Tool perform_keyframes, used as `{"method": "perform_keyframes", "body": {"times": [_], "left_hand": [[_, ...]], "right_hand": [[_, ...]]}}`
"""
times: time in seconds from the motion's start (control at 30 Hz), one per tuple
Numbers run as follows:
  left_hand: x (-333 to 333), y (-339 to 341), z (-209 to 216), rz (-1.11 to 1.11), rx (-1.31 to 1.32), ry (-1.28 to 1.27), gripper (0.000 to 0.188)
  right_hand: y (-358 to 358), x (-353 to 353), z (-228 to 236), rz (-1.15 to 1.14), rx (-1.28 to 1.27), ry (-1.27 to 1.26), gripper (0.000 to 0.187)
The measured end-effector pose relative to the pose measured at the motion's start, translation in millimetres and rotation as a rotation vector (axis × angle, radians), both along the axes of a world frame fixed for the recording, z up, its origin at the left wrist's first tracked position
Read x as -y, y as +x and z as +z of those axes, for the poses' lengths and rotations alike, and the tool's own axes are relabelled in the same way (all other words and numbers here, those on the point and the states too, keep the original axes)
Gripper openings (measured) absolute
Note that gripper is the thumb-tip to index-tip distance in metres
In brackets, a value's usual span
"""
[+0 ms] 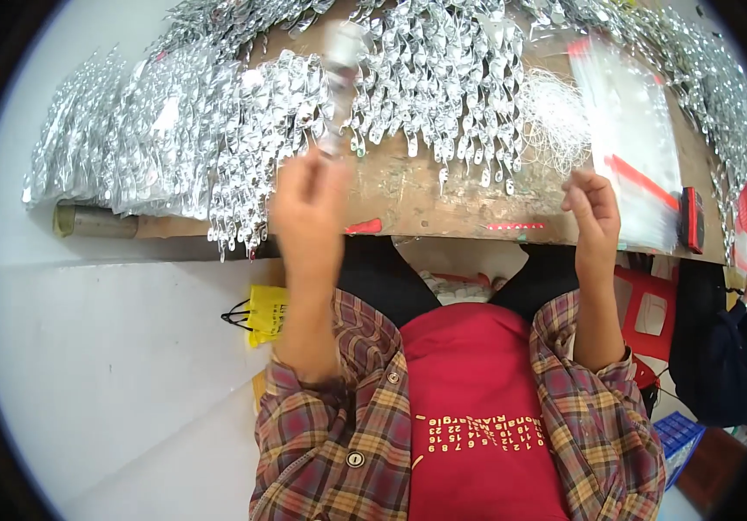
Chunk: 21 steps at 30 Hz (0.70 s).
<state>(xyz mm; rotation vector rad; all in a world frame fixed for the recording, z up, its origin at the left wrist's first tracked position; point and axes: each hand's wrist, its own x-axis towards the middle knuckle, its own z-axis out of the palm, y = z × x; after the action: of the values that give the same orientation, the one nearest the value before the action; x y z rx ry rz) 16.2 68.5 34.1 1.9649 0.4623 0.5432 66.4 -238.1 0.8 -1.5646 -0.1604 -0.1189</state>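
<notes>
My left hand is raised over the near edge of the table, its fingers pinched on a silver foil spiral that stands up from them, smeared by motion. Off to the right, my right hand hovers by the plastic bags, fingers curled in with thumb against them; anything in that pinch is too small to make out. Rows of twisted silver foil spirals lie across the table beyond my hands. A loose tangle of white string sits between these rows and the clear plastic bags with red strips.
More foil spirals hang over the table's left edge, above a tube. A red and black box stands at the right edge of the wooden tabletop. A yellow bag is below; another person is at far right.
</notes>
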Motion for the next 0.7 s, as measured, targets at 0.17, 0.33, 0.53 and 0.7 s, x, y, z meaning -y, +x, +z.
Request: {"method": "perform_keyframes", "body": {"times": [0.17, 0.33, 0.53, 0.7], "left_hand": [[-88.7, 27.1, 30.3, 0.23, 0.18, 0.367, 0.028], [-118.0, 44.9, 1.2, 0.217, -0.113, 0.615, 0.035], [-81.2, 32.7, 3.5, 0.115, 0.068, 0.792, 0.031], [-32.6, 13.7, -4.3, -0.074, 0.168, 0.708, 0.025]], "right_hand": [[-3.5, 5.2, -1.1, 0.099, -0.067, -0.048, 0.015], [-1.9, 9.9, 1.9, 0.053, -0.074, -0.054, 0.014], [14.0, 18.0, 1.7, -0.061, -0.001, -0.214, 0.012], [33.5, 8.5, -10.8, -0.005, 0.29, -0.558, 0.009]]}}
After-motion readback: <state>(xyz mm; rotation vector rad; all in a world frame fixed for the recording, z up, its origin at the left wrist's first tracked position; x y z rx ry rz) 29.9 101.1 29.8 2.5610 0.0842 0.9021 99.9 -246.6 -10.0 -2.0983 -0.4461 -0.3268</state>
